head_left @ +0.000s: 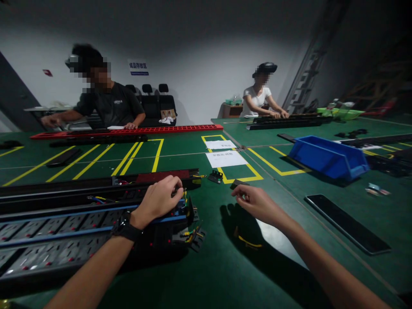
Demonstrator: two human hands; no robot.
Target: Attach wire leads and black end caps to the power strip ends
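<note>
My left hand [162, 196], with a black watch on its wrist, is closed at the right end of a long black rail assembly [80, 221] with blue strips. Yellow and green wires show beside its fingertips; what they pinch is too small to tell. My right hand [252, 199] hovers over the green table with its fingers curled close to a small dark piece [238, 183]; whether anything is between them is unclear. A short yellow wire [249, 243] lies below it. Another small black bracket [215, 176] rests between the two hands.
A blue bin [330, 156] and a dark phone [347, 223] are on the right of the table [225, 274]. White paper labels [226, 159] lie mid-table. Across it, two people work at a red rail [180, 129] and black rails [286, 121].
</note>
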